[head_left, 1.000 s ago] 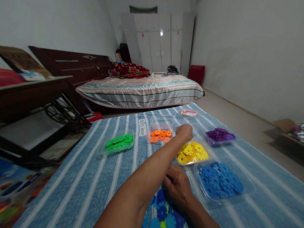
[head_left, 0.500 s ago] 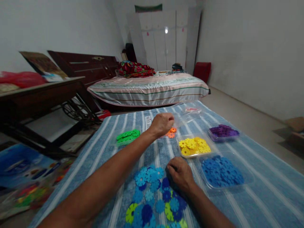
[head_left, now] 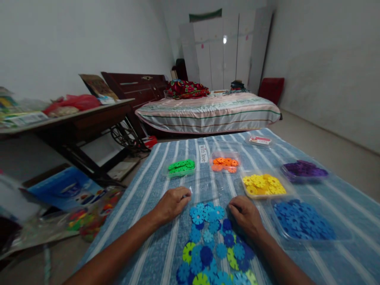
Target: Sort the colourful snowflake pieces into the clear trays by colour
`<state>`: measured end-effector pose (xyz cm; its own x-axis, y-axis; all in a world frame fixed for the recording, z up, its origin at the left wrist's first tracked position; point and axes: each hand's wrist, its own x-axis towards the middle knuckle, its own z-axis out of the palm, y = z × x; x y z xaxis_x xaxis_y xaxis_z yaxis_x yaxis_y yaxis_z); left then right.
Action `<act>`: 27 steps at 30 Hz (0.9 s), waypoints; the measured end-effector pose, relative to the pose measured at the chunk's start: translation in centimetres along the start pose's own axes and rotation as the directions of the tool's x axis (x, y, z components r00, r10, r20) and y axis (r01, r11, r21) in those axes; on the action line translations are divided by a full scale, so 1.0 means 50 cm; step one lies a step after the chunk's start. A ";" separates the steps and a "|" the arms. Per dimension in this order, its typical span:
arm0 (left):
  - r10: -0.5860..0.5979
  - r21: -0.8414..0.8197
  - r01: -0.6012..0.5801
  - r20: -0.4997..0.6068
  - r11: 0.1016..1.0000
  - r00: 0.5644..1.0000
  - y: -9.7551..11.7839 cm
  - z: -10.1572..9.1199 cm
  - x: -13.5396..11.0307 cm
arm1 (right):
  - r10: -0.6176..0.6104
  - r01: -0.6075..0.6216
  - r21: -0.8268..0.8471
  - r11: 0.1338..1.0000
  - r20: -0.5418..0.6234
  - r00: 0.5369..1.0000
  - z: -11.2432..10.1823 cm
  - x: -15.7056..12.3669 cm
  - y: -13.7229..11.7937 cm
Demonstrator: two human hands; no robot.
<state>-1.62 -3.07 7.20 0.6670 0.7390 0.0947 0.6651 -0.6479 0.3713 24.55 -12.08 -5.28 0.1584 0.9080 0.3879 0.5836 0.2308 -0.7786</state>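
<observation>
My left hand [head_left: 173,204] pinches the near left side of a clear plastic container [head_left: 208,190], just above the striped cloth [head_left: 148,237]. No pieces show inside this container. My right hand [head_left: 246,215] rests on the cloth with its fingers curled; what they hold, if anything, is hidden. Between my forearms lies a loose pile of flower-shaped plastic discs [head_left: 208,237] in light blue, dark blue and yellow-green. The right hand is beside the pile's right edge. The left hand is at its upper left.
Clear boxes hold green discs [head_left: 181,167], orange discs [head_left: 225,164], yellow discs [head_left: 263,184], purple discs [head_left: 304,168] and blue discs [head_left: 303,219]. A clear package with a red-and-white label [head_left: 260,140] lies at the far edge. Beyond stands a bed [head_left: 208,113]; a sewing-machine table [head_left: 74,120] is left.
My left hand has come back from the far side to near the pile, with the clear container. The orange discs are now uncovered. My right hand stays beside the pile; the view has turned left.
</observation>
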 end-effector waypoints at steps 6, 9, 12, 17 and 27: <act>0.076 -0.031 -0.075 0.018 0.997 0.997 0.012 0.033 0.054 | 0.006 -0.006 0.000 1.000 0.001 1.000 -0.002 0.001 -0.003; 0.100 -0.013 -0.100 0.025 0.995 0.995 0.016 0.036 0.075 | 0.014 -0.014 -0.002 1.000 0.002 1.000 -0.003 0.003 -0.005; 0.100 0.018 -0.100 0.038 0.995 0.994 0.006 0.031 0.083 | 0.018 -0.018 0.005 1.000 0.003 1.000 -0.003 0.007 -0.006; 0.080 0.120 -0.078 -0.009 0.990 0.997 -0.001 0.015 0.078 | 0.031 -0.031 -0.007 0.999 0.002 1.000 -0.001 0.013 -0.005; 0.340 0.216 -0.375 0.182 0.901 0.922 0.219 0.079 0.163 | 0.057 -0.059 -0.027 0.998 -0.061 0.997 0.011 0.022 -0.003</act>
<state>12.42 -4.89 8.38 0.9028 0.4275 0.0456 0.4218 -0.9012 0.0995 24.18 -10.94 -5.03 0.2396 0.8969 0.3718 0.5946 0.1671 -0.7865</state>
